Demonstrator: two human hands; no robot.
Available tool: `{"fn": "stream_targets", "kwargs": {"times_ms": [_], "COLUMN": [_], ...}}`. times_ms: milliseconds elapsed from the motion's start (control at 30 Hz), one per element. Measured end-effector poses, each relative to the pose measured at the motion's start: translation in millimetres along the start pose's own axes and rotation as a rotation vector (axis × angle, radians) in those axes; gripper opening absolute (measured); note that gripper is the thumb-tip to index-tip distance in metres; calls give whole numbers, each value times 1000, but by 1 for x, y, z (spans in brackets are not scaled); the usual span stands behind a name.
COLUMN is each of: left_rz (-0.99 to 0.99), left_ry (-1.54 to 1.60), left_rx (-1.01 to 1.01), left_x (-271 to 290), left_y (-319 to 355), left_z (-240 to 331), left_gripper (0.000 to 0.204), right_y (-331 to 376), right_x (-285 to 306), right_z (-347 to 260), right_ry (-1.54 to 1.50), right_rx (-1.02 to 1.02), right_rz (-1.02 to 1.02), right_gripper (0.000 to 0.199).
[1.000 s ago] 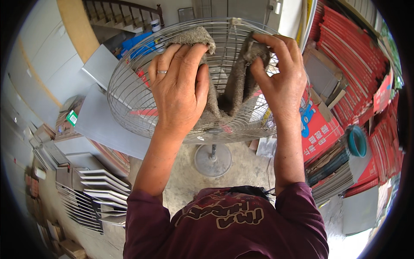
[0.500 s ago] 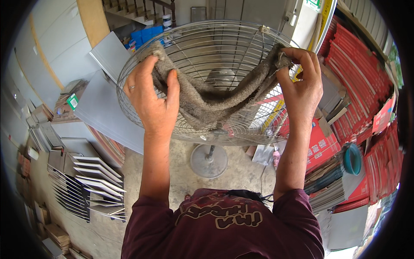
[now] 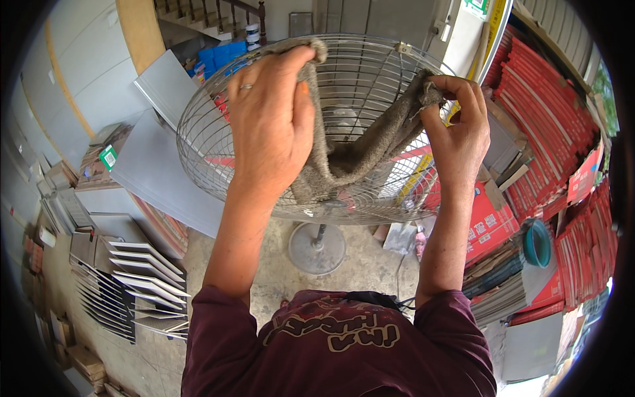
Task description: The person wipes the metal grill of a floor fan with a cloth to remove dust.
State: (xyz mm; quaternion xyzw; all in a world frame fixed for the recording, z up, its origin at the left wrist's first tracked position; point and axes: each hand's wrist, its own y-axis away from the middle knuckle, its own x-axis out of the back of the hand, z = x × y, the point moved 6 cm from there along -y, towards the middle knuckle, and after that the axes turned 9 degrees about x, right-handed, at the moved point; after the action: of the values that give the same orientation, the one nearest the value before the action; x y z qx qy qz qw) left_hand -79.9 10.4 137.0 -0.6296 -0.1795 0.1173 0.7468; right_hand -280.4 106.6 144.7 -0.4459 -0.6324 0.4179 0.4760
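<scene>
We have drawn our left hand (image 3: 268,122) rightward, bunching the grey-brown woollen cloth (image 3: 357,155) over the round wire fan guard (image 3: 264,178); our right hand (image 3: 456,129) pinches its far corner.

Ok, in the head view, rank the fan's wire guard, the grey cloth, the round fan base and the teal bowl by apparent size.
1. Wire guard
2. Grey cloth, stretched between left hand and right hand
3. Round fan base
4. Teal bowl, though fisheye shrinks it near the rim.

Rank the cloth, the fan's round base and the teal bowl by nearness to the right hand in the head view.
1. Cloth: pinched in the right hand.
2. Teal bowl: lower right, by the red boxes.
3. Round base: on the floor, lower left of the hand.
</scene>
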Motion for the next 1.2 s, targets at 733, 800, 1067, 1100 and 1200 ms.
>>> {"fn": "stream_targets", "kwargs": {"times_ms": [733, 800, 1067, 1100, 1200], "left_rz": [14, 17, 10, 6, 4], "left_ry": [-85, -71, -87, -98, -98], "left_rx": [300, 295, 287, 290, 292], "left_x": [26, 24, 25, 26, 26], "left_y": [22, 22, 24, 24, 25], "left_z": [-54, -53, -53, -53, -51], "left_gripper": [39, 38, 38, 38, 37], "right_y": [-12, -20, -27, -26, -23], "right_x": [6, 8, -17, -16, -11], "right_z": [17, 13, 0, -1, 3], "right_ry": [-45, -3, 29, 37, 78], "right_rx": [12, 56, 170, 193, 196], "right_rz": [187, 248, 84, 73, 89], "right_gripper": [23, 21, 20, 18, 16]}}
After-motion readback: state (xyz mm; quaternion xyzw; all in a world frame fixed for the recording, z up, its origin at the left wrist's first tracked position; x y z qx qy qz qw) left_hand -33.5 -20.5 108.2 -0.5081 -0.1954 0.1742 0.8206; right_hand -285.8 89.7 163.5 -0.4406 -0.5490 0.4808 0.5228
